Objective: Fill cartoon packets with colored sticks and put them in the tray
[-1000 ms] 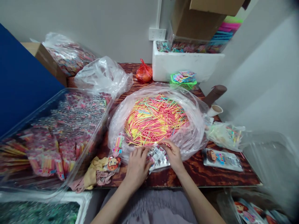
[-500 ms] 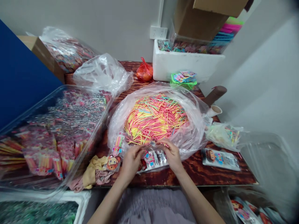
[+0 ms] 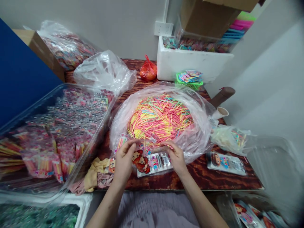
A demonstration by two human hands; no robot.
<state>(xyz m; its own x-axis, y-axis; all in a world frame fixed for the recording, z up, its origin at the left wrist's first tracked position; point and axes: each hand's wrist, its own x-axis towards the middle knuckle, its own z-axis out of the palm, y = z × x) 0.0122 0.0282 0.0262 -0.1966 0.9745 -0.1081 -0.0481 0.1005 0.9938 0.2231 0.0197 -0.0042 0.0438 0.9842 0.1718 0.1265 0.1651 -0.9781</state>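
Observation:
My left hand (image 3: 125, 155) pinches the edge of a small clear printed packet (image 3: 143, 150) with a cartoon head and lettering. Just beyond the fingers lies a large clear bag (image 3: 197, 126), its mouth spread round a heap of thin pink, yellow and green sticks (image 3: 161, 118). My right hand (image 3: 176, 156) is closed at the near rim of this bag. Small reddish spots show at its fingertips; what it grips cannot be made out. A stack of printed packets (image 3: 163, 161) lies flat between my hands. One filled packet (image 3: 122, 141) rests beside my left hand.
On the left a clear tub (image 3: 95, 142) holds many filled packets. A cloth (image 3: 95, 174) lies by the table's front edge. More packets (image 3: 225, 163) lie at right, near a paper cup (image 3: 220, 112). A white foam box (image 3: 192, 61) and green basket (image 3: 188, 84) stand behind.
My left hand has moved a little left and up with the packet, uncovering more of the stack below. My right hand stays nearly in place. The view has shifted slightly.

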